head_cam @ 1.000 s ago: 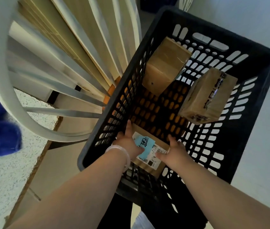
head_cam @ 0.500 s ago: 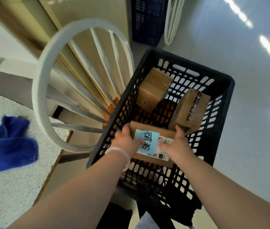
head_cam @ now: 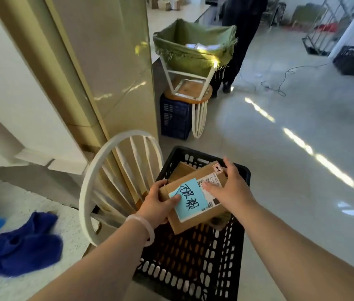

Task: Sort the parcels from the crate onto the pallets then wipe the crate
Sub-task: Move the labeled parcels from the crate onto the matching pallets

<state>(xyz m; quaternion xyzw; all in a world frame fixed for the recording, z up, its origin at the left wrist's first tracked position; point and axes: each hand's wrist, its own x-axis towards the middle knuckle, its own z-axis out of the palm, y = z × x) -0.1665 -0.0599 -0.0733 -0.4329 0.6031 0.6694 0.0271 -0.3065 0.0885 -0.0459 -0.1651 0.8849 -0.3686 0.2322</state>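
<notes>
Cardboard parcel (head_cam: 195, 224) is held level just above the black crate (head_cam: 236, 246), near end. Left hand (head_cam: 158, 205) grasps its near-left edge, thumb on the blue handwritten note (head_cam: 188, 199). Right hand (head_cam: 230, 190) clasps the far-right corner, fingers over the edge. Two-sided hold probably keeps the note face up to read the destination. Box is brown and flat, with a white shipping label (head_cam: 214, 179) beside the note. A second parcel (head_cam: 180, 171) lies in the crate beyond.
</notes>
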